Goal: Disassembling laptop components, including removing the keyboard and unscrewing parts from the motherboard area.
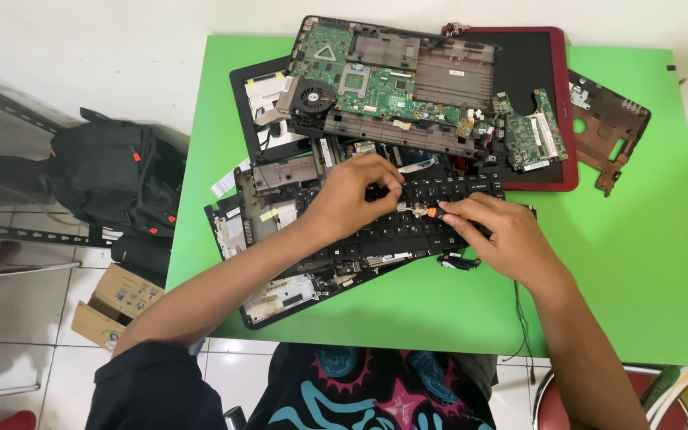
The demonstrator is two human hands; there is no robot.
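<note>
The scene is bright and evenly lit, with soft white light that seems to fall from above. The green surface point(639, 263) glows saturated and shows no hard glare. Shadows are faint and short: a soft one lies under the left hand point(356, 195) and another under the right hand point(499, 235), on the dark keyboard point(424, 215). The black bag point(113, 179) at the left loses detail in its darkness. Focus is sharp at the centre; the circuit board point(376, 84) reads crisply. The wide lens bends straight lines near the edges, and the floor tiles point(33, 302) lean outwards. Motion blur is hardly seen.
</note>
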